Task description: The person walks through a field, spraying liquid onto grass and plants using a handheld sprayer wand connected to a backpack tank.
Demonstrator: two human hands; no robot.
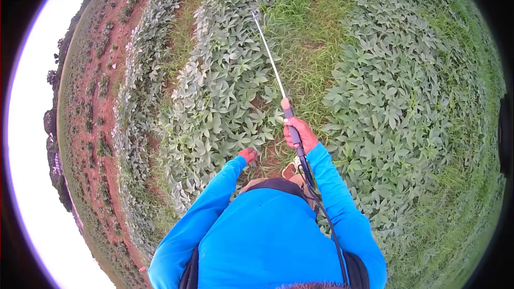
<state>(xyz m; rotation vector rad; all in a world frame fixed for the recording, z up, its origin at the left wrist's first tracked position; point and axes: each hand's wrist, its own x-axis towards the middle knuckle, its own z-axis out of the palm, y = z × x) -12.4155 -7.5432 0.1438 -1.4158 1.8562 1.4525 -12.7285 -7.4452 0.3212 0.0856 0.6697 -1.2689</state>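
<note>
My right hand (301, 135) is wrapped round the dark grey handle of a spray wand (272, 61). The wand's thin metal tube slants up and left, its tip (254, 15) over the leafy plants. A black hose (327, 217) runs from the handle back past my right arm. In front of my waist, to the left of the wand, is my left hand (248, 155), its fingers curled in. Whether anything lies inside those fingers is hidden. Broad-lobed green leaves (214, 118) grow close by my left hand.
A grassy strip (305, 48) runs ahead between two dense leafy rows, with another row (391, 85) on the right. Reddish soil with sparser plants (101, 112) lies far left. Part of a shoe (289, 171) shows below me. Dark straps (356, 270) cross my shoulders.
</note>
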